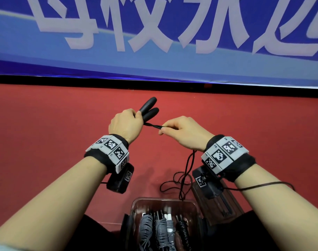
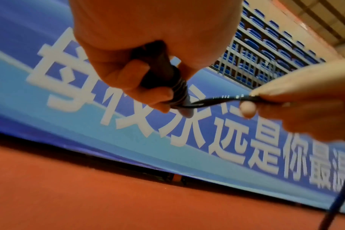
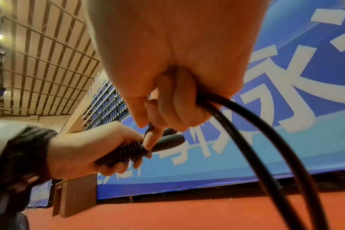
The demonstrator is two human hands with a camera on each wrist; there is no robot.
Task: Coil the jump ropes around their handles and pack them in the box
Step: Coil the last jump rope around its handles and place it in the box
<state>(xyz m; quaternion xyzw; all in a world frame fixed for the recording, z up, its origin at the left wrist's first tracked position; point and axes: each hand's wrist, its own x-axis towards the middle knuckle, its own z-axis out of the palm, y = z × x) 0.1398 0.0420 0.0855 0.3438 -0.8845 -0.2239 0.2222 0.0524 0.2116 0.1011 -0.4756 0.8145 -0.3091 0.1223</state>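
My left hand (image 1: pixel 126 124) grips two black jump-rope handles (image 1: pixel 148 108) side by side, their free ends pointing up and away. A few turns of black rope (image 2: pixel 180 88) wrap the handles' lower end. My right hand (image 1: pixel 180 130) pinches the doubled black rope (image 1: pixel 154 126) just right of the handles and holds it taut. In the right wrist view the rope (image 3: pixel 252 140) runs out of the right hand's curled fingers and hangs down. Its slack (image 1: pixel 180 180) loops on the red floor. The clear box (image 1: pixel 134 207) below holds several coiled ropes (image 1: pixel 161 229).
A blue banner (image 1: pixel 154 33) with white characters stands along the far edge of the red floor (image 1: pixel 45 133). The box lid (image 1: pixel 232 205) lies right of the box. Blue stadium seats (image 2: pixel 266 38) rise behind the banner.
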